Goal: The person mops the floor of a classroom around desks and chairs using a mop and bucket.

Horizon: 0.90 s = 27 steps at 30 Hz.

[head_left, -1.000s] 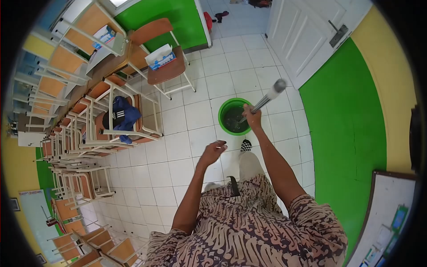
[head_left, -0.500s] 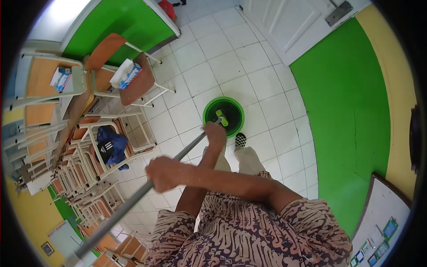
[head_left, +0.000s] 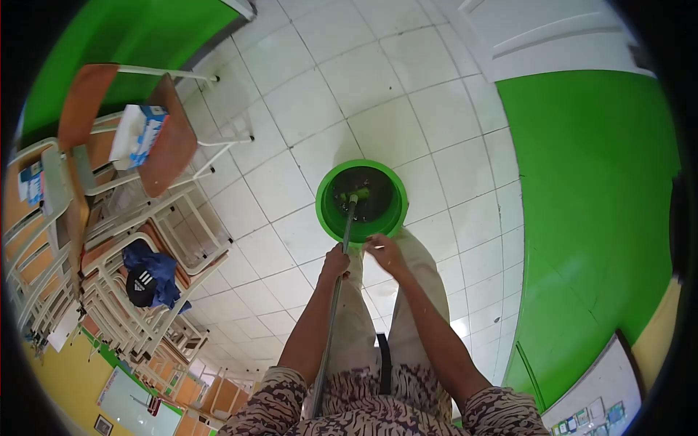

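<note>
A green bucket [head_left: 324, 212] stands on the tiled floor with dark water in it. The green head [head_left: 361, 195] at the end of a long grey pole [head_left: 336, 309] is down inside the bucket. My left hand [head_left: 335, 263] is closed around the pole just below the near rim. The pole runs back past my left forearm to my waist. Off the pole, my right hand [head_left: 385, 254] is beside the near right rim, its fingers partly spread and nothing visible in them.
A brown chair [head_left: 171, 142] with a tissue box [head_left: 138, 136] is at the upper left. Stacked chairs [head_left: 109, 280] below it hold a blue cloth [head_left: 169, 275] and a black cap [head_left: 141, 285]. A green wall [head_left: 589, 218] and a white door [head_left: 552, 36] are on the right.
My right hand has let go of the pole and moved right, near the bucket. My left hand has moved down, and the pole has swung steeper. The view is closer to the bucket.
</note>
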Each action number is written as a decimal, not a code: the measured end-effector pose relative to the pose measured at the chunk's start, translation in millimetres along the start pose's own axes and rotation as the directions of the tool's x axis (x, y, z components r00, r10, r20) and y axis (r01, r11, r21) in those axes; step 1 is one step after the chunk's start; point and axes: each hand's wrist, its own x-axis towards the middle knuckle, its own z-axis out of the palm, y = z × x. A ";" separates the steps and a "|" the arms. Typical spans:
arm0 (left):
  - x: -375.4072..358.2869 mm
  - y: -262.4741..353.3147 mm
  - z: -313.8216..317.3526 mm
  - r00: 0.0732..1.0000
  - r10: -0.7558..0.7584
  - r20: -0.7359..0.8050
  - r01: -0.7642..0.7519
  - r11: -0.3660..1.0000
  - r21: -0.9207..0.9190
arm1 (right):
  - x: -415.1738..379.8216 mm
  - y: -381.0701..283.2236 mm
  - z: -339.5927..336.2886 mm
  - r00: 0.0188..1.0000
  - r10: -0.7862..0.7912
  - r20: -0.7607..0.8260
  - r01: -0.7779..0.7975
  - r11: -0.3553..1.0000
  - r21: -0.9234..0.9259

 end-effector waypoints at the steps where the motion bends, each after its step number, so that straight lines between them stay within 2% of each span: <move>1: 15.3 -5.7 4.8 0.999 -0.033 0.012 0.033 0.999 -0.001 | 20.6 26.0 -4.1 0.981 0.172 0.084 -0.179 0.981 0.081; 2: 23.5 -9.9 7.9 0.999 0.051 0.008 -0.051 0.999 0.002 | 34.1 27.9 -5.2 0.917 0.376 0.137 -0.399 0.877 0.266; 3: 30.3 -14.8 9.9 0.990 0.139 0.002 -0.139 0.990 0.003 | 50.8 27.5 -4.3 0.810 0.544 0.219 -0.581 0.696 0.422; 4: 34.2 -22.1 15.3 0.992 0.123 -0.003 -0.123 0.990 -0.074 | 71.6 39.6 3.8 0.789 0.567 0.236 -0.610 0.678 0.411; 5: 21.7 -26.8 19.9 0.996 0.090 0.007 -0.089 0.993 -0.081 | 88.1 52.9 15.7 0.763 0.587 0.270 -0.632 0.589 0.504; 6: -2.6 -25.1 18.4 0.996 0.055 0.066 -0.036 0.964 -0.264 | 104.1 65.3 28.6 0.740 0.602 0.300 -0.639 0.489 0.593; 7: -25.2 -21.0 14.2 0.992 0.035 0.122 0.022 0.900 -0.435 | 122.6 72.1 38.5 0.724 0.617 0.309 -0.655 0.473 0.588; 9: -66.3 -13.3 6.1 0.979 -0.071 0.190 0.171 0.792 -0.586 | 142.6 76.6 56.8 0.679 0.633 0.373 -0.618 0.218 0.755; 10: -71.4 -29.4 9.4 0.976 -0.087 0.198 0.190 0.783 -0.592 | 141.8 79.1 69.3 0.663 0.646 0.378 -0.632 0.213 0.745; 11: -73.7 -37.6 9.9 0.948 0.097 0.303 0.237 0.424 -0.874 | 143.4 81.4 79.3 0.691 0.673 0.263 -0.597 0.327 0.732; 12: -70.4 -44.7 13.4 0.904 0.306 0.298 0.319 -0.022 -0.947 | 145.6 85.1 83.3 0.719 0.680 0.144 -0.559 0.443 0.701; 13: -60.4 -49.4 23.3 0.905 0.302 0.299 0.325 -0.036 -0.945 | 150.6 90.0 82.1 0.713 0.687 0.143 -0.568 0.446 0.692; 15: -31.3 -30.2 41.3 0.947 -0.010 0.321 0.318 -0.098 -0.943 | 169.6 104.2 79.8 0.692 0.694 0.197 -0.541 0.318 0.778; 16: -9.2 -36.1 54.6 0.956 -0.027 0.291 0.290 -0.047 -0.956 | 180.4 112.6 77.6 0.688 0.698 0.198 -0.549 0.322 0.771; 17: 11.6 -35.0 65.4 0.956 -0.028 0.293 0.291 -0.057 -0.955 | 194.2 124.8 72.7 0.685 0.688 0.241 -0.560 0.285 0.778; 19: 50.1 -31.3 79.9 0.988 0.013 0.152 0.151 0.064 -0.987 | 213.7 150.4 65.0 0.675 0.680 0.285 -0.578 0.249 0.777; 21: 93.4 -43.2 88.7 0.996 0.003 0.094 0.091 0.200 -0.976 | 221.6 167.6 63.5 0.551 0.728 0.407 -0.624 0.036 0.781; 22: 122.2 -60.3 97.9 0.996 -0.004 0.090 0.089 0.186 -0.978 | 211.5 152.2 64.7 0.544 0.732 0.410 -0.635 0.040 0.771; 23: 154.6 -80.9 109.6 0.997 0.053 0.054 0.041 0.224 -0.974 | 191.7 120.2 62.5 0.560 0.747 0.358 -0.648 0.126 0.751; 24: 174.6 -86.3 114.0 0.993 0.114 0.017 -0.013 0.258 -0.966 | 171.3 91.1 60.0 0.582 0.755 0.303 -0.655 0.214 0.725; 25: 170.9 -64.9 101.9 0.993 0.115 0.014 -0.015 0.247 -0.969 | 149.1 75.0 58.9 0.614 0.737 0.284 -0.632 0.243 0.736; 27: 133.7 7.1 55.4 0.969 0.046 -0.245 -0.229 0.546 -0.806 | 103.4 47.4 53.5 0.646 0.719 0.257 -0.591 0.258 0.765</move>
